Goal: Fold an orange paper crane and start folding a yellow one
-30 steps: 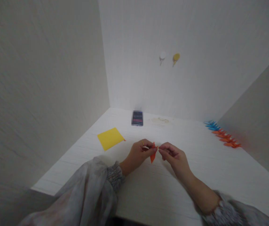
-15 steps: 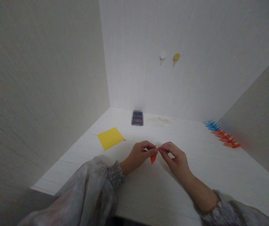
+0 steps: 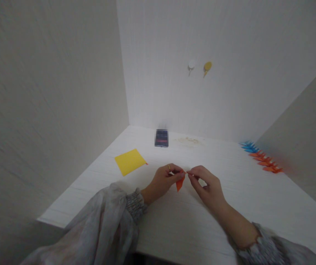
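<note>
Between my hands is a small folded piece of orange paper (image 3: 179, 183), one pointed end hanging down. My left hand (image 3: 165, 180), with a ring on one finger, pinches it between thumb and fingers. From the other side my right hand (image 3: 206, 184) pinches a thin tip of the same orange paper with thumb and forefinger. The fingertips cover much of the folds. Left of my hands lies a flat sheet of yellow paper (image 3: 130, 162), with a tiny red-orange bit at its right corner.
On the right, a row of folded paper cranes, blue ones (image 3: 248, 146) behind orange ones (image 3: 268, 163), stands along the side wall. A dark blurred-out object (image 3: 161, 138) rests near the back wall. White (image 3: 191, 64) and yellow (image 3: 207, 66) hooks are on that wall.
My right fingertips have shifted very slightly right, away from the left ones, with the paper's thin tip between them. Otherwise the scene stays the same.
</note>
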The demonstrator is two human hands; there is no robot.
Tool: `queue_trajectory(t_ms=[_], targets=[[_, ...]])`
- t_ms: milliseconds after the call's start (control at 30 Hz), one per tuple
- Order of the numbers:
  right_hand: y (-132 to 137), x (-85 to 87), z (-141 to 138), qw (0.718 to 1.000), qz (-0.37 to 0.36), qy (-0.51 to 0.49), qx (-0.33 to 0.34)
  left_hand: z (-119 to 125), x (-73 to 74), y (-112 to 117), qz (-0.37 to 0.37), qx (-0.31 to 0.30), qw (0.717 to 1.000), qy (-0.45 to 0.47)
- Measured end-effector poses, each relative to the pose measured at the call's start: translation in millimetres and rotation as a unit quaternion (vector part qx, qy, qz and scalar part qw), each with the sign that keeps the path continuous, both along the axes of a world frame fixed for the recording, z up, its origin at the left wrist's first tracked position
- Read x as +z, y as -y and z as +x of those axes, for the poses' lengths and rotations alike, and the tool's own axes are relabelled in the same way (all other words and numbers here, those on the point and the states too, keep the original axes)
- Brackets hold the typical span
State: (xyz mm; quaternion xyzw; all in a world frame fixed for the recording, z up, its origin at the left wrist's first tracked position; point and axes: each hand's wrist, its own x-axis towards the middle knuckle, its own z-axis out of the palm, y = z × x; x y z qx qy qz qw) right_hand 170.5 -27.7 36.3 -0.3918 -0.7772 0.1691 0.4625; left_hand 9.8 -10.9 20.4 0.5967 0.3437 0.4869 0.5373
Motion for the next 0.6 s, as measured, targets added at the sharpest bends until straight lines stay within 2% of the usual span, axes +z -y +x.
queue_trajectory(t_ms=[133,233,367,467,600], targets=[[-2.3,2.2,-0.8,0.985,-0.145,-0.086,0.026,0.1,0.0,0.4,0.005,0.005,1.0,-0.01],[-6.0,-1.1,-0.5,0.952,-0.252,-0.165,0.054,-0.4,2.9,2.0,0.031,0.013,0.999,-0.043],[-8.8,-5.2,-1.9,0.897,-0.358,-0.244,0.089,-1.6,8.1,4.1,0.095,0.021,0.991,-0.09],[-8.4,-4.8,-3.7,0.864,-0.409,-0.271,0.112,-2.4,10.5,5.1,0.141,0.018,0.982,-0.12],[-6.5,-2.4,-4.3,0.86,-0.417,-0.27,0.114,-2.7,10.8,5.2,0.154,0.024,0.978,-0.136]])
